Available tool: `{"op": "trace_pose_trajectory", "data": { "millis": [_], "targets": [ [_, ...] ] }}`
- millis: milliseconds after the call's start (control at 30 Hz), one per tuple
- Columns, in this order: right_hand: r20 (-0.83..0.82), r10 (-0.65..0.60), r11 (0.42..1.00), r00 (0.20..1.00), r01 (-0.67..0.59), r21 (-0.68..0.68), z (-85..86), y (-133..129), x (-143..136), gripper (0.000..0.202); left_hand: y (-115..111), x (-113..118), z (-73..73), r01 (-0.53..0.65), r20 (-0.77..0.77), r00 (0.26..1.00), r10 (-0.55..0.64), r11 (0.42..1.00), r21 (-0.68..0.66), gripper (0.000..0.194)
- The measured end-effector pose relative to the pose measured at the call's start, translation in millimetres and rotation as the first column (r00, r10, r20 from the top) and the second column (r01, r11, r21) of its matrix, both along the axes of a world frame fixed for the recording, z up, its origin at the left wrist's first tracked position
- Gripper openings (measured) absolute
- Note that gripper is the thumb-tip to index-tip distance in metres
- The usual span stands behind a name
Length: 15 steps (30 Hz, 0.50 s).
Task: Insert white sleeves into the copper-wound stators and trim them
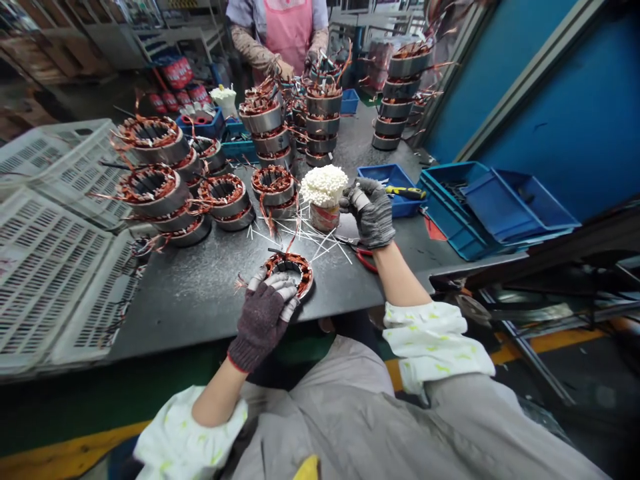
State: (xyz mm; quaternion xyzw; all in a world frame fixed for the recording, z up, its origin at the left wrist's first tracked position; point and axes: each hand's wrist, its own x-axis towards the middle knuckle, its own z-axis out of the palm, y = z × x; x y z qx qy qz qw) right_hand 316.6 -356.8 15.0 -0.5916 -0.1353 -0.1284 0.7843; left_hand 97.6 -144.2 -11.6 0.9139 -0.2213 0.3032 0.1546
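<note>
A motor stator [303, 272], a metal ring wound with copper wire, lies flat near the table's front edge. My left hand [265, 310], in a dark knitted glove with pale fingertips, grips its near left side, fingers over the rim. My right hand [371, 212], in a grey glove, is closed in a pinch just right of a cup [325, 217] packed with thin white strips [324, 185]. What its fingertips hold, if anything, is too small to make out. Loose white strips [327, 247] lie scattered between the cup and the stator.
Stacked stators [153, 193] stand left and at the back. Red-handled scissors [367, 259] lie by my right wrist. Blue bins [460, 227] and a yellow-black tool [407, 193] are right. White crates [60, 267] flank the left edge. A person in a pink apron [287, 33] works opposite.
</note>
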Motion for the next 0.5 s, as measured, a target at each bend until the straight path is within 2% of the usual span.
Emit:
{"op": "trace_pose_trajectory", "data": {
  "millis": [133,267,367,500],
  "targets": [
    [0.158,-0.059,0.996,0.986,0.069,-0.060,2.0,-5,-24,0.027,2,4,-1.3,0.004,-0.015,1.000,-0.004,1.000,-0.022,0.018],
    [0.234,-0.016,0.986,0.972,0.054,-0.159,-8.6,-16,-81,0.019,2,6,0.3,-0.028,-0.073,0.997,0.028,1.000,0.000,0.016],
    [0.201,0.069,0.984,0.977,-0.034,-0.174,-21.7,-20,-123,0.014,1,7,1.9,-0.027,-0.079,0.996,0.029,0.999,0.020,0.019],
    [0.098,0.130,0.990,0.987,-0.125,-0.063,-34.8,-21,-153,0.012,-1,6,1.5,-0.048,-0.096,0.994,0.050,0.999,0.016,0.020]
  ]
}}
